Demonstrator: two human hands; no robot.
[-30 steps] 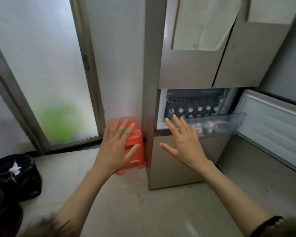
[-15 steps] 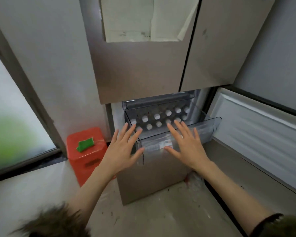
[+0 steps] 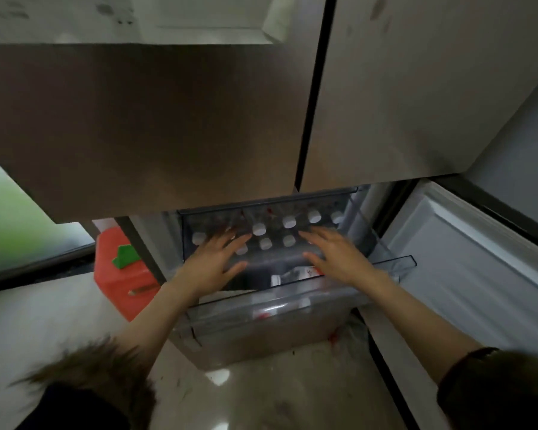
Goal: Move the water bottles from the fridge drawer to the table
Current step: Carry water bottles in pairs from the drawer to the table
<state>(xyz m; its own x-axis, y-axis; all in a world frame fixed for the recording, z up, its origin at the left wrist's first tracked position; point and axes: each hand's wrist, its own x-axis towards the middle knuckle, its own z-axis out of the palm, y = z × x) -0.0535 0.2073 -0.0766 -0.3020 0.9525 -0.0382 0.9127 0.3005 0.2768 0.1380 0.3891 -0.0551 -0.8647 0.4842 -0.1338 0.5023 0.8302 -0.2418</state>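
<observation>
Left hand [image 3: 213, 263] and right hand [image 3: 334, 257] both reach palm-down into the fridge drawer [image 3: 292, 308], fingers straight and spread, holding nothing. The hands are apart, left over the drawer's left part, right over its right part. Left fingertips lie among the white caps of the water bottles [image 3: 289, 221]; contact with any cap cannot be told through the blur. Bottles stand upright in two rows at the back of the drawer, caps showing. One more bottle [image 3: 295, 274] lies on its side in the front part, between the wrists. Drawer is clear plastic, pulled out below two closed upper fridge doors [image 3: 156, 125]. An open lower door [image 3: 479, 252] stands to the right. An orange stool [image 3: 123, 274] with a green item [image 3: 125, 256] on top sits on the floor just left of the fridge.
</observation>
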